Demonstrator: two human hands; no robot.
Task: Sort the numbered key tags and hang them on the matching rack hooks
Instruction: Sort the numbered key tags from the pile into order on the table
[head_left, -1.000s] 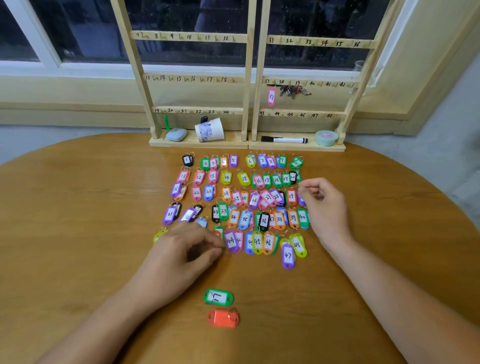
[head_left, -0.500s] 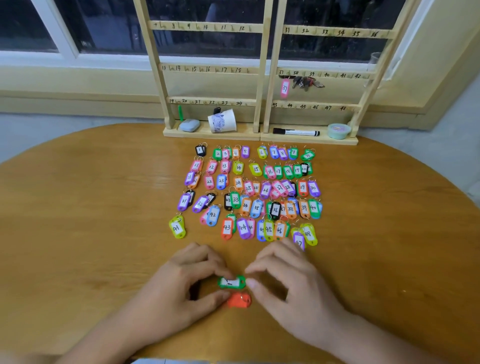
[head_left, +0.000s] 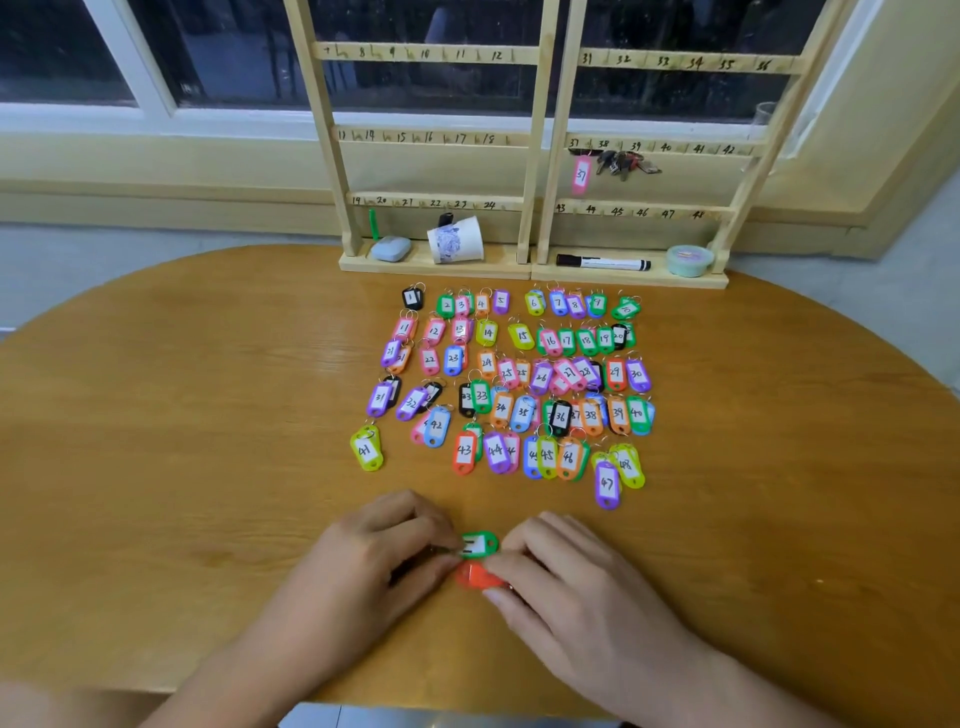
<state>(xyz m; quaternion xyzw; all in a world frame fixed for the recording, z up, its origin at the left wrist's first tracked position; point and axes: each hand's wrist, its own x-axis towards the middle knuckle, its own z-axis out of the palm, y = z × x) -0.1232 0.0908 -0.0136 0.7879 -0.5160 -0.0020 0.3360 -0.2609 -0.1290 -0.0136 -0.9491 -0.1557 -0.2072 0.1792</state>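
Wooden table (head_left: 208, 467) is seen from above; at 6 o'clock a green tag (head_left: 479, 544) is pinched by the left hand (head_left: 374, 566), while an orange tag (head_left: 474, 576) just below is touched by the right hand (head_left: 582, 587), whose grip cannot be told

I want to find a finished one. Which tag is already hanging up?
The pink tag marked 37, hanging on the right rack next to a bunch of keys. No other tag is on a hook.

The lone head-worn camera looks forward and down, close over the near edge of the oval brown wooden table (head_left: 208, 467), facing the far pale wooden numbered rack (head_left: 529, 156).
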